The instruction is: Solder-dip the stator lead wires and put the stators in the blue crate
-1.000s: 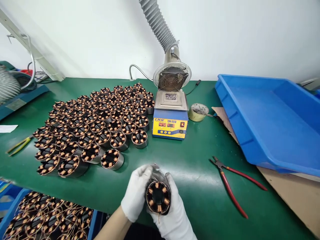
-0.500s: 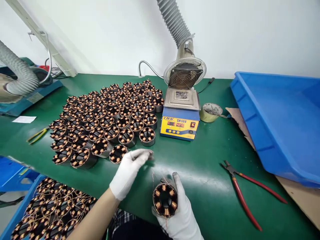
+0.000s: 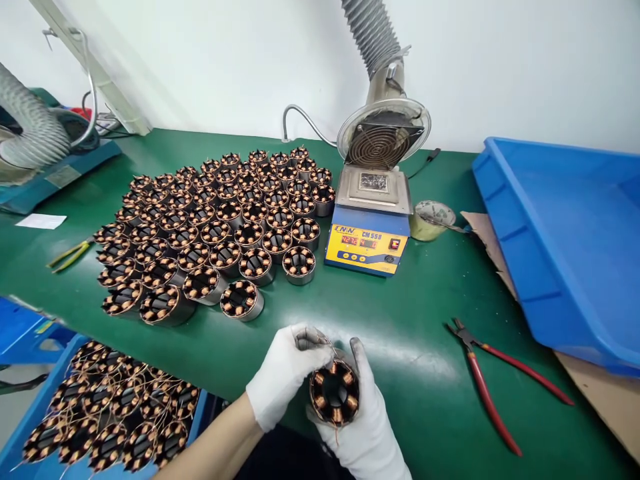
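Note:
My right hand (image 3: 367, 417), in a white glove, is wrapped round a motor stator (image 3: 320, 400) with copper windings on black insulation. The stator is tilted so its open end faces me, and a loose copper wire hangs at its lower rim. At its upper rim my left hand (image 3: 287, 367), gloved too, has its fingertips pinched on a thin copper wire (image 3: 325, 337) of the stator. Just beyond my left hand stands the nearest stator (image 3: 257, 308) of a large group on the green bench.
Rows of stators (image 3: 200, 230) fill the bench's left half. Behind are a solder pot (image 3: 367, 248) under an extraction hose (image 3: 367, 33) and a round tin (image 3: 434, 230). Red-handled cutters (image 3: 483, 380) and a blue tray (image 3: 525, 267) lie right. A blue crate (image 3: 200, 417) holds more stators lower left.
My left hand has come right and down from above the bench to the stator's upper rim and pinched its wire. My right hand keeps its hold; the view has shifted slightly.

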`<state>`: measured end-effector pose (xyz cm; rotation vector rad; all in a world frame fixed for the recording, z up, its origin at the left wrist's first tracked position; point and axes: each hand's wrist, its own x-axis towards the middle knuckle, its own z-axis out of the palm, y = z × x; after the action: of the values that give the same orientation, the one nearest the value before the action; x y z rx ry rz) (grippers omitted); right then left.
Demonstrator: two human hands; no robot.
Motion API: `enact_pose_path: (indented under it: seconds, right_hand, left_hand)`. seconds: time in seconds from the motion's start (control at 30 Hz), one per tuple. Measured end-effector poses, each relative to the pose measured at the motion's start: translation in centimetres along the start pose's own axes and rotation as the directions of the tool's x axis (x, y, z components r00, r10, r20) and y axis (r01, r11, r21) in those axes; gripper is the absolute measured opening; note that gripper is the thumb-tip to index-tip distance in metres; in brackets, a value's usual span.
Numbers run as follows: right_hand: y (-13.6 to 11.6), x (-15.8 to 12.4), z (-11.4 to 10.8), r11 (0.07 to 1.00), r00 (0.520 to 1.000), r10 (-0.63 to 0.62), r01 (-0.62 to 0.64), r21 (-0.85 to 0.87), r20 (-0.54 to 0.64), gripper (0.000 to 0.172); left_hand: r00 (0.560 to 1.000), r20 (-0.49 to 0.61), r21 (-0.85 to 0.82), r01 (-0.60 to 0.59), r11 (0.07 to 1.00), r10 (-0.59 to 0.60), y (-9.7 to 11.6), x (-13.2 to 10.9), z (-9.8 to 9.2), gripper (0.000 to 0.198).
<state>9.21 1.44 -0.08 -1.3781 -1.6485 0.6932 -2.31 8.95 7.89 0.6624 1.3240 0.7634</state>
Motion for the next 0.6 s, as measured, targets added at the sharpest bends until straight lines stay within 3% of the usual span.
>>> enact_pose_path:
  seconds: [0.2, 0.4, 0.5, 0.57, 0.6]
  right_hand:
    - [0.1, -0.2, 0.2, 0.999, 0.999, 0.032, -0.032, 0.010, 0.013, 0.095]
    - [0.0, 0.0, -0.1, 0.999, 1.000, 0.013, -0.012, -0.040, 0.021, 0.095]
    - [0.4, -0.1, -0.1, 0.999, 0.999, 0.005, -0.003, -0.054, 0.037, 0.100]
    - [0.7, -0.3, 0.0, 0.998, 0.999, 0.028, -0.025, -0.054, 0.045, 0.101]
    - [0.9, -0.5, 0.0, 0.998, 0.998, 0.048, -0.045, -0.048, 0.044, 0.102]
  left_hand:
    - [1.000, -0.001, -0.021, -0.015, 1.000, 0.015, -0.1, -0.1, 0.5, 0.015]
    - [0.976, -0.078, 0.050, -0.199, 0.979, 0.202, -1.6, 0.1, 0.1, 0.012]
    - [0.957, -0.108, 0.040, -0.265, 0.963, 0.268, -1.7, 0.3, -0.4, 0.031]
    - [0.977, -0.027, 0.019, -0.212, 0.977, 0.212, -1.3, 0.4, -0.4, 0.042]
    - [0.986, 0.036, 0.015, -0.165, 0.986, 0.164, -1.0, 0.4, -0.3, 0.036]
